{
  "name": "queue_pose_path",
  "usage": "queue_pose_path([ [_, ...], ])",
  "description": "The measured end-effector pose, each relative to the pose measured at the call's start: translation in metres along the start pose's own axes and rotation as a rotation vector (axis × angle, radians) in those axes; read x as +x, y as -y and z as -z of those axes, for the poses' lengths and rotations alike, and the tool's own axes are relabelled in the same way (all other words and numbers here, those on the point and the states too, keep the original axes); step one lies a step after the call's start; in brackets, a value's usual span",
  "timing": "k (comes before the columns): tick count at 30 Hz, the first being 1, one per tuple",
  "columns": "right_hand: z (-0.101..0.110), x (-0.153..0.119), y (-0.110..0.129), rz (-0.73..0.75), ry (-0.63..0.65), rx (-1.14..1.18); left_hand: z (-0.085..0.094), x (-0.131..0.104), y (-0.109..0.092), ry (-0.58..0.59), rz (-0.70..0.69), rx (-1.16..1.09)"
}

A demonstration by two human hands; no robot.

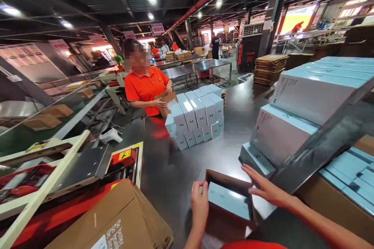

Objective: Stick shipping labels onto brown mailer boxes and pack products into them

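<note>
An open brown cardboard box (224, 223) stands on the metal table in front of me, with a pale blue-white carton (229, 201) lying inside it. My left hand (200, 204) is at the box's left wall, its fingers curled over the top edge. On the other side, my right hand (267, 190) is open, fingers apart and stretched out, close to the box's right wall; whether it touches is unclear. Just beyond that hand sits a stack of similar white cartons (288, 134), with one small carton (257, 159) at its near foot.
Two layers of white cartons (195, 118) occupy the metal table (239, 105). Behind them a co-worker in orange (146, 85) holds a cardboard box (168, 101). Flattened cardboard (117, 218) lies at lower left. A carton-filled box (330, 194) is at right.
</note>
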State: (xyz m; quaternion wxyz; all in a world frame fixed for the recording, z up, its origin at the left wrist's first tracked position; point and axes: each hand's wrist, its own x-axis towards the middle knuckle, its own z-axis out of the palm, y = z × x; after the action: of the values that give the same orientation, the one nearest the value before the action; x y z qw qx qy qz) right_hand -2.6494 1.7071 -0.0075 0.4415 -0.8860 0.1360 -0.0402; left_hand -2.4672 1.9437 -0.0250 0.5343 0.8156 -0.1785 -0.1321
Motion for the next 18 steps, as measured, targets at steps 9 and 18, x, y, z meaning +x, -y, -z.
queue_pose_path([
  [9,-0.031,0.026,-0.002,0.18,0.205,-0.086,0.004,-0.01,0.009,0.241,-0.627,0.628],
  [18,-0.055,-0.028,-0.006,-0.297,0.18,-0.207,-0.007,0.036,0.01,0.52,-0.157,0.574],
])
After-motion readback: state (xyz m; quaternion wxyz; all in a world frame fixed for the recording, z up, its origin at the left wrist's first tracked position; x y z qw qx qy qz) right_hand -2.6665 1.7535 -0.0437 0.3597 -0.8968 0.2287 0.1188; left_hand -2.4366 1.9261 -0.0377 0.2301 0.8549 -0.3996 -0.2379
